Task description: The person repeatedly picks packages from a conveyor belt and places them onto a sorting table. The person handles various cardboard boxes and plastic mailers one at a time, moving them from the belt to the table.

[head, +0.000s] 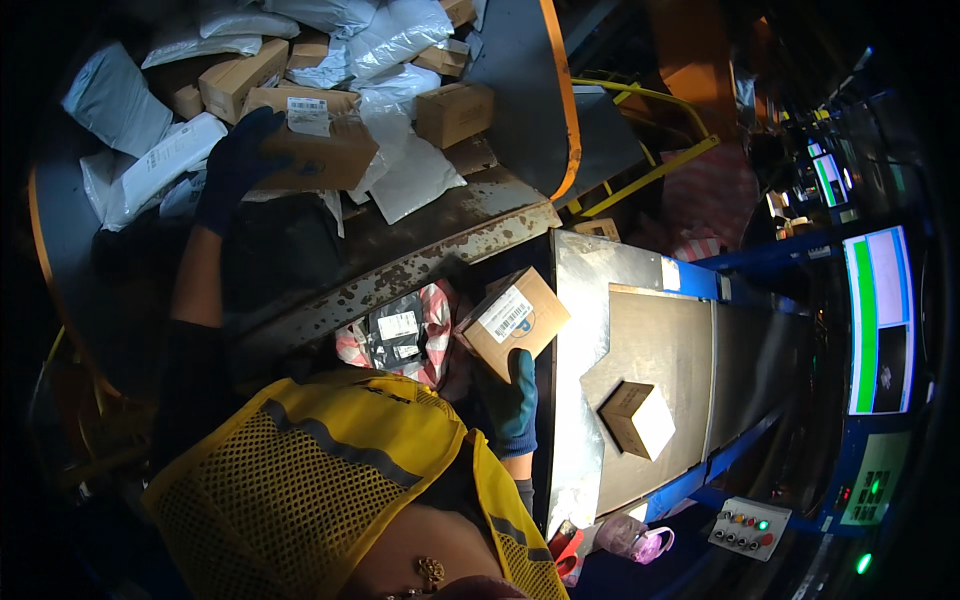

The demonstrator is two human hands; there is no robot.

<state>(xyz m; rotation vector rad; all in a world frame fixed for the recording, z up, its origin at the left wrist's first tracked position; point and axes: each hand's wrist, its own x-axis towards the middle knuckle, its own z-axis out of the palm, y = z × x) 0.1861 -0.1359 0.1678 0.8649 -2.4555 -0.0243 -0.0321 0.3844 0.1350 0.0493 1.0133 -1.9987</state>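
Observation:
At the upper left my left hand (244,165), in a dark blue glove, grips the left end of a brown cardboard box (330,161) with a white label, at the front of a heap of parcels. My right hand (517,397), in a blue-green glove, holds the lower edge of a smaller cardboard box (551,300). That box is tilted, with a barcode label and a blue round mark facing up, near the metal edge of a conveyor. Another small cardboard box (637,420) sits on the conveyor belt (660,337), to the right of my right hand.
White plastic mailers (409,172) and cardboard boxes (454,112) fill the chute, behind a rusty metal edge (405,262). Below it is a red-and-white bag (435,330) holding a dark parcel. Red-handled scissors (568,553), a pink bottle (630,536) and a button panel (748,529) are at lower right.

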